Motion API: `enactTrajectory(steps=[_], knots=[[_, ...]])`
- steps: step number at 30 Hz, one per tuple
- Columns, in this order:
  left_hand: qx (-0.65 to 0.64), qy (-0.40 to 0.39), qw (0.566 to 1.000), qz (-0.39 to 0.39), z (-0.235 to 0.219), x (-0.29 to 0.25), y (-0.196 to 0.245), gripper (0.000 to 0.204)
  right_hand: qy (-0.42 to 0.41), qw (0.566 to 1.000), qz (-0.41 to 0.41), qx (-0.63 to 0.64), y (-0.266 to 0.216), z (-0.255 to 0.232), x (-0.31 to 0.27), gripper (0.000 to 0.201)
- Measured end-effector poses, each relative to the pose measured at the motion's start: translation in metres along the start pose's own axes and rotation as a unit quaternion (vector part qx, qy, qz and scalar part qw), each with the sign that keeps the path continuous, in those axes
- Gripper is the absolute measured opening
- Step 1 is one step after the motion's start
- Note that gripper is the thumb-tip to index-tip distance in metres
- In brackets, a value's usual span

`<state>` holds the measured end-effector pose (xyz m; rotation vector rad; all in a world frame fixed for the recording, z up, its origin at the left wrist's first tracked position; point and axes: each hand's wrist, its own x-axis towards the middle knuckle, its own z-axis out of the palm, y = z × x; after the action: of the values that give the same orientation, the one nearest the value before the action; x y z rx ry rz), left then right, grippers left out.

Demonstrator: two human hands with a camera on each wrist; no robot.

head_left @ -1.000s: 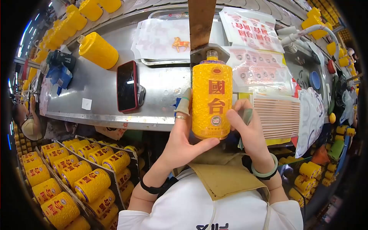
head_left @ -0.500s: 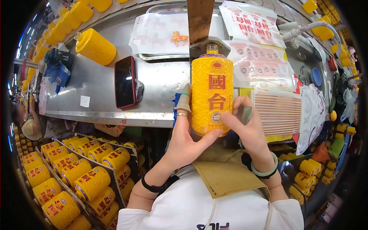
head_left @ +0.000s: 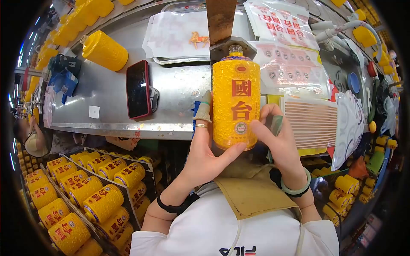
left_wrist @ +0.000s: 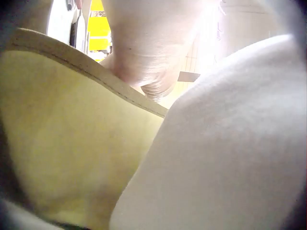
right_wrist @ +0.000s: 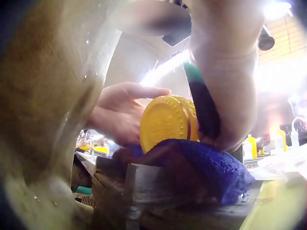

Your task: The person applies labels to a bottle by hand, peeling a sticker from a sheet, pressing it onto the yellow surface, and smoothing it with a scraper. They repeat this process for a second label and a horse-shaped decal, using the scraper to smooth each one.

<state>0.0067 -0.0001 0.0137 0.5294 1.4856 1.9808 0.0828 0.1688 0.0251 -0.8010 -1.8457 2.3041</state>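
A yellow textured bottle [head_left: 235,96] with red characters and a round emblem lies in front of me, neck pointing away. My left hand [head_left: 204,155] grips it, fingers along its left side and thumb across the base end; cloth cots cover a fingertip. The thumb of my right hand [head_left: 277,138] touches the bottle's lower right edge beside the emblem. A flat green strip [head_left: 276,125] is tucked inside that hand's curled fingers; its darker part shows in the right wrist view. There, the bottle's base [right_wrist: 163,124] rests over a blue cloth [right_wrist: 206,165]. The left wrist view shows mostly sleeve and apron.
On the metal bench lie a phone [head_left: 137,89], another yellow bottle [head_left: 105,51] and a sheet with a golden horse [head_left: 199,39]. Label sheets [head_left: 290,64] and a striped sheet [head_left: 309,123] lie at the right. A brown post [head_left: 221,21] rises ahead. Crated bottles [head_left: 102,202] stand at lower left.
My right thumb moves in over the emblem, then back to the bottle's right edge. The left hand keeps its hold. The view shifts slightly.
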Motion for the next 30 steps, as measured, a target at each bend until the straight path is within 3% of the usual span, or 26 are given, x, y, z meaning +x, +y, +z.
enactTrajectory(steps=[9,18,30], knots=[[0.009,-0.023,1.000,-0.018,-0.006,-0.004,-0.005,0.106,0.001,1.000,-0.015,-0.026,0.004,0.001,0.001,0.032],[0.014,-0.014,1.000,-0.021,-0.009,-0.002,-0.005,0.113,-0.005,0.999,0.021,0.025,-0.006,-0.001,0.000,0.023],[-0.027,-0.014,0.999,-0.014,-0.008,-0.001,-0.004,0.103,-0.013,0.999,0.012,0.040,-0.005,0.001,0.000,0.020]])
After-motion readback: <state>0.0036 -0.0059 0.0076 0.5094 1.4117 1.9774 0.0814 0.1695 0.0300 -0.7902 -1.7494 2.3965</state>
